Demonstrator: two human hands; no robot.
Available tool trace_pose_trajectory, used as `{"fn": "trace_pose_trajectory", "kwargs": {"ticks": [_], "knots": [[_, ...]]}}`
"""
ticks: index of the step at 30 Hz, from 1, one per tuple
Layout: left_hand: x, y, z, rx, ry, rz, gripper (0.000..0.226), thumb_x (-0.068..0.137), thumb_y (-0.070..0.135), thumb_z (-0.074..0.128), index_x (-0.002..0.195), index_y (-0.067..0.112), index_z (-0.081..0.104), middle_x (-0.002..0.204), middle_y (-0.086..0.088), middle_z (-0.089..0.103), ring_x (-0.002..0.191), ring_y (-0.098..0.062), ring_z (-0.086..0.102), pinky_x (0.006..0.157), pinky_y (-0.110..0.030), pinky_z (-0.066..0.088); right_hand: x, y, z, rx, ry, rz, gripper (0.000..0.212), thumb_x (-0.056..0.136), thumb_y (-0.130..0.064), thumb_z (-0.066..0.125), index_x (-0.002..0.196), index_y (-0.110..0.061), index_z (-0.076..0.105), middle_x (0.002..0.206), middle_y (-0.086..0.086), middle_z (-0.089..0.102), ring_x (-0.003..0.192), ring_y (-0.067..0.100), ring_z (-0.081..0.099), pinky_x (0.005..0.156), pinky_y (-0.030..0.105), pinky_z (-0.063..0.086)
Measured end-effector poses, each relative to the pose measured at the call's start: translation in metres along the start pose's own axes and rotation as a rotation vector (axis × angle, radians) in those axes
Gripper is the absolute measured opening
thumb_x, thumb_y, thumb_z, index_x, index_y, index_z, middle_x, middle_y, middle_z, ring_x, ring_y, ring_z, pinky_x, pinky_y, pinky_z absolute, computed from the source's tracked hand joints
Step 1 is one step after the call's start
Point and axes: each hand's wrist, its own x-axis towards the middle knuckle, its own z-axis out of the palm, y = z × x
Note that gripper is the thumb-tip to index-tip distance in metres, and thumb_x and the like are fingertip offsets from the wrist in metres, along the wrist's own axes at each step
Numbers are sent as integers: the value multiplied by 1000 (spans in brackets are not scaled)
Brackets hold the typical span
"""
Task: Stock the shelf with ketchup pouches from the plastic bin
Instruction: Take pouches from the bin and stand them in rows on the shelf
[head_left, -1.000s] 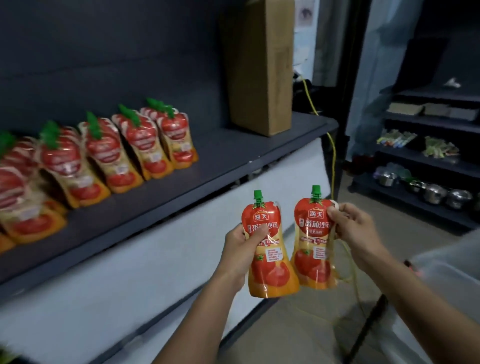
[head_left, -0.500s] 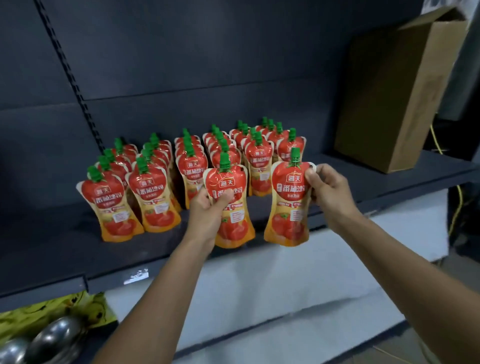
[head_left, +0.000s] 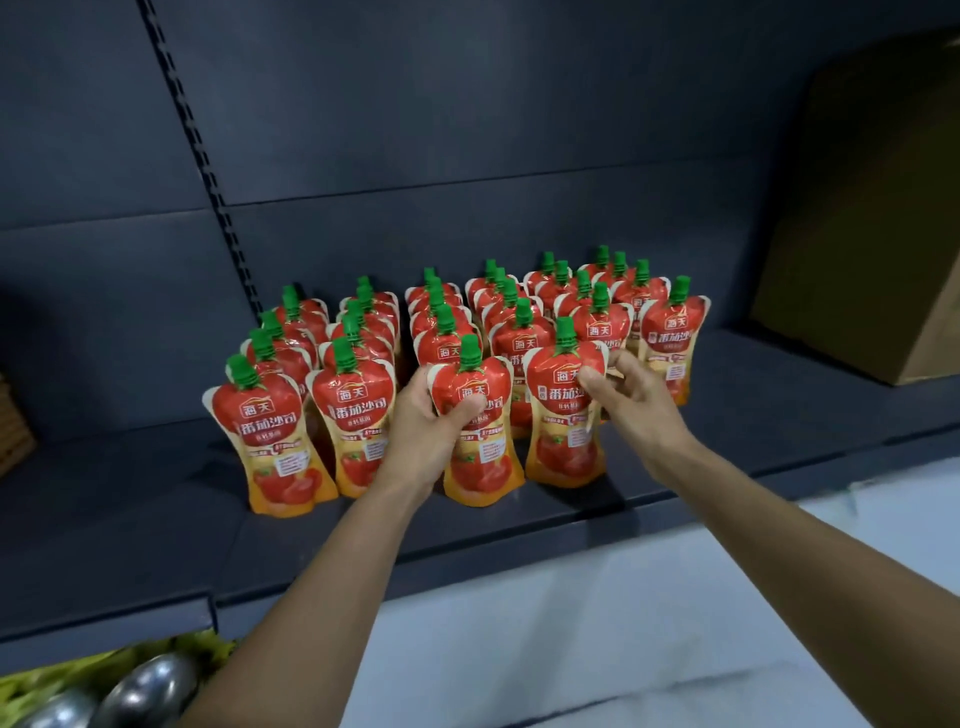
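Note:
Several rows of red-and-orange ketchup pouches (head_left: 358, 410) with green caps stand upright on the dark shelf (head_left: 156, 525). My left hand (head_left: 426, 421) grips one pouch (head_left: 480, 452) by its upper left side, its base on the shelf at the front of a row. My right hand (head_left: 631, 400) pinches the upper right edge of a second pouch (head_left: 563, 431), which stands just to the right of the first. The plastic bin is out of view.
A brown cardboard box (head_left: 878, 218) stands on the shelf at the right. Below the shelf at the lower left lie metal bowls (head_left: 150, 686) on yellow packaging. A white panel (head_left: 597, 623) runs under the shelf edge.
Both hands have carried the two pouches from the right, in front of the shelf, onto it, setting them down at the front of the rows. The view has swung left and closer.

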Motion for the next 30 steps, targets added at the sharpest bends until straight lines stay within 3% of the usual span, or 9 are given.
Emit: {"fn": "trace_pose_trajectory", "kwargs": {"ticks": [4, 7, 11, 17, 26, 30], "knots": [[13, 37, -7, 337, -60, 82, 38, 81, 10, 77, 111, 25, 60, 123, 1, 62, 110, -11, 60, 79, -29, 57, -11, 17, -10, -177, -141, 81, 50, 78, -18, 78, 121, -27, 55, 114, -10, 68, 106, 5, 63, 85, 27, 52], [24, 57, -9, 738, -184, 91, 41, 79, 17, 79, 117, 20, 64, 126, 1, 64, 119, -14, 57, 97, -38, 51, -13, 28, -10, -305, -191, 55, 47, 78, -8, 77, 119, -21, 60, 113, -11, 67, 106, 6, 62, 91, 29, 53], [33, 73, -7, 1020, -218, 120, 34, 77, 20, 82, 108, 15, 69, 122, -1, 66, 115, -20, 61, 93, -35, 50, -5, 29, -5, -336, -213, 52, 39, 80, -6, 74, 112, -24, 62, 111, -10, 66, 105, 7, 60, 93, 30, 50], [39, 77, -6, 1173, -166, 140, 32, 77, 23, 81, 103, 15, 65, 109, -1, 68, 100, -23, 63, 86, -40, 54, 9, 30, 10, -299, -221, 91, 46, 80, -7, 74, 122, -17, 61, 114, -8, 65, 108, 9, 59, 94, 32, 48], [46, 79, -10, 1233, -152, 105, 42, 76, 26, 81, 112, 18, 62, 116, -2, 65, 108, -24, 61, 85, -35, 48, 18, 30, 15, -330, -240, 117, 45, 81, -7, 73, 122, -19, 60, 112, -11, 65, 103, 3, 58, 96, 34, 48], [45, 79, -8, 1266, -152, 100, 45, 78, 25, 80, 117, 17, 59, 118, -3, 64, 109, -25, 61, 87, -37, 49, 17, 31, 15, -345, -239, 121, 49, 82, -10, 73, 127, -18, 57, 120, -6, 64, 116, 13, 57, 102, 42, 47]]}}
